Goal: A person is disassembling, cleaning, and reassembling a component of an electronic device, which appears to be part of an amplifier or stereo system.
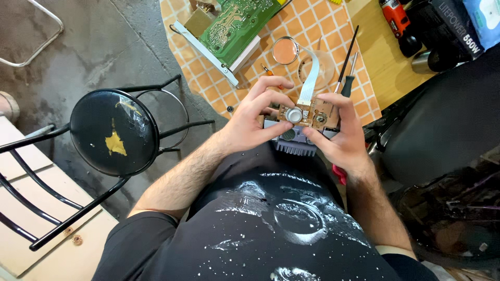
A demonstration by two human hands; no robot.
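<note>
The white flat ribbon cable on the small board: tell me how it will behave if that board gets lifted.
The ribbon cable is thin and curves up from the small board, so it probably flexes rather than resists. It looks light and should trail along. Its joint at the board may be fragile; both the left hand and right hand grip the board, not the cable.

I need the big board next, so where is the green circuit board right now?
In the head view the green circuit board lies at the top centre on the orange tiled table, in a white frame, up-left of both hands and beside the round magnifier.
</note>
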